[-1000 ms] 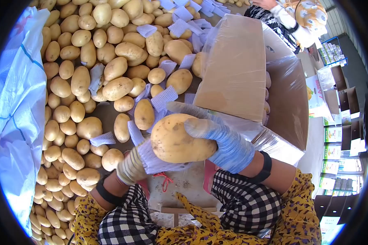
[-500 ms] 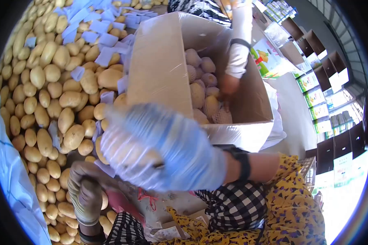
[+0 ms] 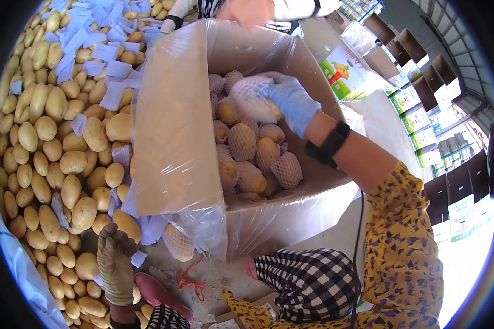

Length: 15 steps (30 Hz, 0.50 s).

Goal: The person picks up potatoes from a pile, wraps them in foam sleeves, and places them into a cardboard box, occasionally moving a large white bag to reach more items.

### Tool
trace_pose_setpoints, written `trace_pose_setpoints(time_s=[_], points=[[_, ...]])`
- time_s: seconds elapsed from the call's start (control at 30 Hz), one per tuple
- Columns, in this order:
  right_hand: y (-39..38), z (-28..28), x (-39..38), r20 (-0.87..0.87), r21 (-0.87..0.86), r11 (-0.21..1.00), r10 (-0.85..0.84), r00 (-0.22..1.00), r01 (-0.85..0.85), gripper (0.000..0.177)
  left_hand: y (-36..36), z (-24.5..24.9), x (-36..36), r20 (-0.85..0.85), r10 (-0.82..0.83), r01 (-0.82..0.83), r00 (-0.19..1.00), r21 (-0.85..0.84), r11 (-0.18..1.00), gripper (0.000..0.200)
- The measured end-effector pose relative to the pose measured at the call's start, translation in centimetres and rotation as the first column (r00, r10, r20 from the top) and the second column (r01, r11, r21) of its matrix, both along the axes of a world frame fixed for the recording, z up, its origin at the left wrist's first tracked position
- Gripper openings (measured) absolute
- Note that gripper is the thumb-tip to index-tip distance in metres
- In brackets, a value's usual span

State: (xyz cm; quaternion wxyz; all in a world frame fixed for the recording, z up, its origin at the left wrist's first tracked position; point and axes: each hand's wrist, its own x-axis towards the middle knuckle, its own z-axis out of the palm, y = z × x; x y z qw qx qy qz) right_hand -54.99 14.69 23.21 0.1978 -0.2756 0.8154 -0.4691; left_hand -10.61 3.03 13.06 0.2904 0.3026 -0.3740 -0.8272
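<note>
My right hand (image 3: 293, 104), in a blue glove with a black wristband, is over the inside of the cardboard box (image 3: 175, 126). It grips a potato in a white foam net (image 3: 255, 98), blurred by motion. Below lie several net-wrapped potatoes (image 3: 242, 141). At the lower left my left hand (image 3: 115, 263), in a dirty pale glove, is raised beside the potato pile (image 3: 71, 189), palm up, fingers apart and holding nothing. A netted potato (image 3: 178, 243) lies by the box's near left corner.
Loose foam nets (image 3: 107, 52) lie on the pile. Across the box, another person's hand (image 3: 247, 11) is at its far edge. Printed cartons (image 3: 343, 71) stand at the right. Red string (image 3: 191, 282) lies on the floor.
My right hand has moved from in front of the box to above its contents, with the netted potato. My left hand's fingers have opened. The other person's hand has left the box's inside.
</note>
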Motion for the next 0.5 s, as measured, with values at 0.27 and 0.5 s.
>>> trace_pose_setpoints(time_s=[0.27,0.5], points=[[1.0,-6.3,-3.5,-0.189,0.884,0.465,0.453,0.871,-0.051,0.076,-2.9,-4.0,-0.5,0.405,0.058,0.053,0.912,-0.258,0.965,0.040],[1.4,-3.5,-4.8,-0.299,0.359,0.917,0.288,0.910,-0.172,0.046,-7.7,-6.6,-4.9,0.749,0.354,0.591,0.559,-0.660,0.464,0.050]])
